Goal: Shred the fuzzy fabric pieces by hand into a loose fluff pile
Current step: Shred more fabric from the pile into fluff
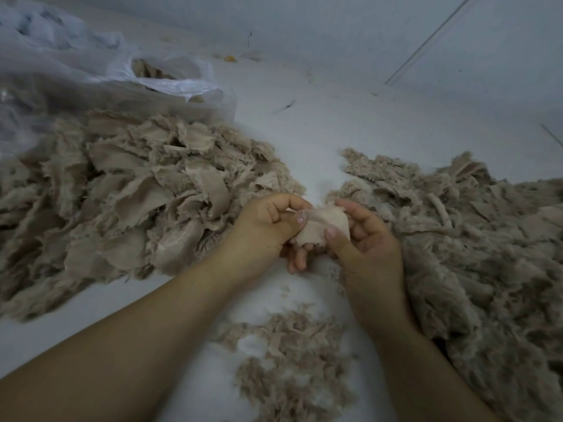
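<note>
- Left hand (268, 226) and right hand (365, 242) pinch one small beige fuzzy fabric piece (323, 225) between them.
- Heap of torn beige fabric pieces (128, 190) on the left, fluffier beige shredded pile (475, 254) on the right.
- Clear plastic bag (91, 71) behind, on the white counter (350, 117).

Fabric pieces (128, 190) fuzzy, frayed cloth; bag (170, 77) thin glossy plastic.

We see dim, flat, bluish light with soft shadows only. The plastic bag (91, 68) shows faint glare; left of it everything smears into blur (wide-angle bending too). Below it, the centre stays sharpest.
</note>
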